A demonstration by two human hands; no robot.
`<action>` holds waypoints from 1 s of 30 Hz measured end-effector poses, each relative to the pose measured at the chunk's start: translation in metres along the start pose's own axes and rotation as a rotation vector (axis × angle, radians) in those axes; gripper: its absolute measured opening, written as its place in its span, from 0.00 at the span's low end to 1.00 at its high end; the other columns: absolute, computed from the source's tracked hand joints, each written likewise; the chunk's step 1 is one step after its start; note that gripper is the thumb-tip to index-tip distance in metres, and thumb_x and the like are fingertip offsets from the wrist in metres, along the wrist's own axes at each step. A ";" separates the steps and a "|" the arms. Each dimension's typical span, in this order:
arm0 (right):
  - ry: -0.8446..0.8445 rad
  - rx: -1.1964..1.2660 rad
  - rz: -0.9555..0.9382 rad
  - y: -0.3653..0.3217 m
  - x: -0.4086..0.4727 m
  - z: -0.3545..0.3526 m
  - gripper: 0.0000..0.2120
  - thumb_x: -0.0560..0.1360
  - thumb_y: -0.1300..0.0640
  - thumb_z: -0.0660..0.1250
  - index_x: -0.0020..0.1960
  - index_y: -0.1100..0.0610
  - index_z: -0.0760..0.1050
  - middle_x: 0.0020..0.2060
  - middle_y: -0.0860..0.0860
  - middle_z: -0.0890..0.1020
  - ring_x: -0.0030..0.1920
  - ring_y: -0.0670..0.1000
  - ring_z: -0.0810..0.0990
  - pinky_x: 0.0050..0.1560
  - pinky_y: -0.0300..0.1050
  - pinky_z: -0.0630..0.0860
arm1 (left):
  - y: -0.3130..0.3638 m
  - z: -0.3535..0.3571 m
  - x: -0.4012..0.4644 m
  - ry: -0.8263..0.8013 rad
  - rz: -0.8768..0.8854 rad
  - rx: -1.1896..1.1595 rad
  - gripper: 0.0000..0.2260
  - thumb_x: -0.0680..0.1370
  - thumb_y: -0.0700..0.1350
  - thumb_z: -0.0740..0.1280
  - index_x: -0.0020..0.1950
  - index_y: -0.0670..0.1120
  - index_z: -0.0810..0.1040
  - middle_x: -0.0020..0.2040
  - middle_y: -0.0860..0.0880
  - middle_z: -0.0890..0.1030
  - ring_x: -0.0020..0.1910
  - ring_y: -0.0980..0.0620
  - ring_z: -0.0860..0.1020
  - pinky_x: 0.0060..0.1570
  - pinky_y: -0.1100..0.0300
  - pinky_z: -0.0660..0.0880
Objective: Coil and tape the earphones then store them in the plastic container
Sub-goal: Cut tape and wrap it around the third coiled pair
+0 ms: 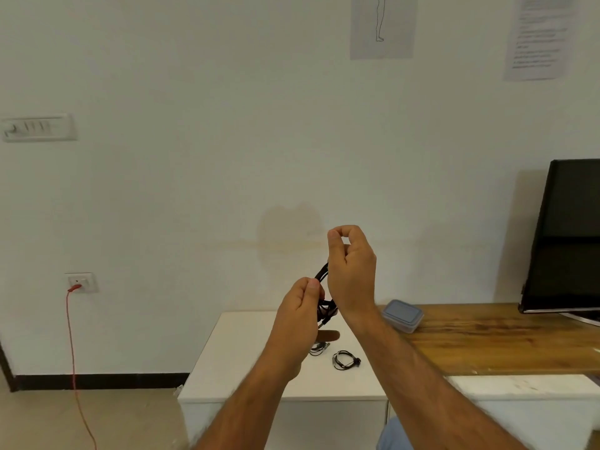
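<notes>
Both forearms bare to the frame's edge — no sleeves, watch or bands visible. Left hand (300,315) and right hand (352,271) ungloved, no rings seen. Light blue cloth (394,433) at bottom edge — likely trousers.

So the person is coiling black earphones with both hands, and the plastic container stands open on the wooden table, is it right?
Not quite: the plastic container is closed, its lid on, as the head view shows. The rest holds: both hands, left and right, hold the black earphones.

Three earphone sets (345,360), one container (402,315)
</notes>
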State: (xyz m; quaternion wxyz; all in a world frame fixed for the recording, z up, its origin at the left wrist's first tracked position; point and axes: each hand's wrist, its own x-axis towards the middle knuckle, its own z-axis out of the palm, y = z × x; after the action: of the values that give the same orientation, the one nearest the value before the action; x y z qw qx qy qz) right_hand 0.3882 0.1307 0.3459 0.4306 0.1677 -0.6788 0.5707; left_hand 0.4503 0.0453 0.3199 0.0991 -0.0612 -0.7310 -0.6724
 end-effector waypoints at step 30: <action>0.108 -0.043 -0.069 0.007 -0.009 0.007 0.06 0.82 0.58 0.61 0.50 0.59 0.75 0.25 0.41 0.68 0.23 0.43 0.69 0.25 0.30 0.62 | 0.008 -0.005 -0.004 0.038 -0.164 -0.090 0.15 0.84 0.53 0.54 0.49 0.48 0.76 0.54 0.44 0.77 0.53 0.48 0.77 0.47 0.49 0.82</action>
State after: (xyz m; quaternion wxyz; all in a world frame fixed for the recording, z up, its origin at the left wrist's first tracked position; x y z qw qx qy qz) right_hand 0.3854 0.1238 0.3341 0.4896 0.1506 -0.6603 0.5492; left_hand 0.4563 0.0417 0.3275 0.0549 0.0072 -0.7005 -0.7115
